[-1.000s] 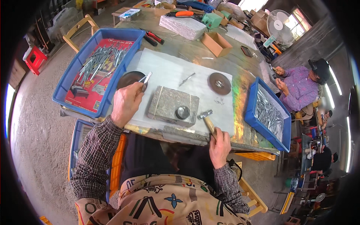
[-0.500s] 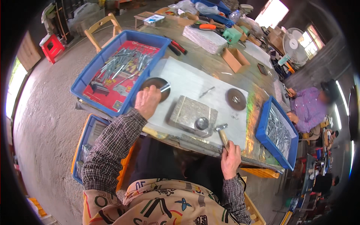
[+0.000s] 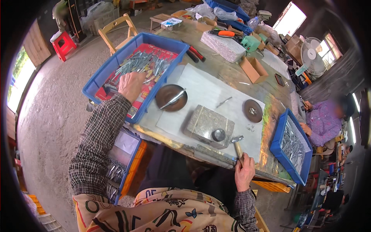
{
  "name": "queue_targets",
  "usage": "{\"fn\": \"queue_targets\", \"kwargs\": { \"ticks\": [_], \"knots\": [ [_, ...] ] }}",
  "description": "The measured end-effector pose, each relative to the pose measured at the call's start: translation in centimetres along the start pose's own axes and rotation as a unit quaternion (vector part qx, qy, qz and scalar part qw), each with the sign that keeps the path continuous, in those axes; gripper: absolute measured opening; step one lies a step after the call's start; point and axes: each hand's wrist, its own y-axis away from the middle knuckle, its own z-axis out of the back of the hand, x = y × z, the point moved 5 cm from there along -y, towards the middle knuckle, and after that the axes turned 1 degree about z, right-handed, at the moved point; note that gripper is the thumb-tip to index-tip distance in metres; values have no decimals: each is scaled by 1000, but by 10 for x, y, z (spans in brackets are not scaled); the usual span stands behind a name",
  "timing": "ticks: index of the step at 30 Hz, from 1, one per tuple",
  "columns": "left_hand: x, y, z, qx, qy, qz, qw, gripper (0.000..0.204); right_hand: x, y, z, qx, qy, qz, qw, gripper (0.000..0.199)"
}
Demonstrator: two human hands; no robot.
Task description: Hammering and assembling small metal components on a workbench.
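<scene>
My left hand (image 3: 130, 86) reaches into a blue tray (image 3: 133, 119) at the left, over a pile of thin metal rods (image 3: 145, 63); its fingers are partly hidden and blurred. Just right of that tray, a silvery rod (image 3: 173, 99) lies across a dark round dish (image 3: 162, 94). My right hand (image 3: 244, 174) is wrapped round the wooden handle of a hammer (image 3: 237, 144), whose head is beside a grey stone block (image 3: 206, 120). A short dark metal cylinder (image 3: 218, 134) stands on the block.
A second dark dish (image 3: 251, 106) holds small metal bits. At the right is a blue tray (image 3: 275, 144) of metal pieces, with a co-worker (image 3: 326, 116) beyond. Red-handled pliers (image 3: 197, 53), an open cardboard box (image 3: 253, 69) and a white fan (image 3: 312, 56) are farther back.
My left hand has left the dark dish and moved left into the blue tray. The rod it held now lies across the dish. My right hand still grips the hammer.
</scene>
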Motion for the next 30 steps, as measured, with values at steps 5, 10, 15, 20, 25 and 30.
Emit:
{"fn": "queue_targets", "kwargs": {
  "ticks": [5,10,15,20,25,30],
  "knots": [
    [25,-8,-34,106,-65,30,992,12,-3,0,2,6,-1,2,1000,38],
    [26,-9,-57,128,-92,5,987,13,-5,-2,1,2,4,7,1000,38],
    [27,-2,-65,102,-119,-30,987,13,-5,-4,1,3,8,1,1000,37],
    [39,-1,-75,93,-98,-4,991,9,-9,-5,3,21,-20,-3,1000,34],
    [48,-2,-72,85,-78,40,993,7,-24,-18,5,38,-68,-26,997,27],
    [44,-4,-56,91,-5,101,991,12,-37,-46,5,22,-84,-28,996,21]
  ]
}}
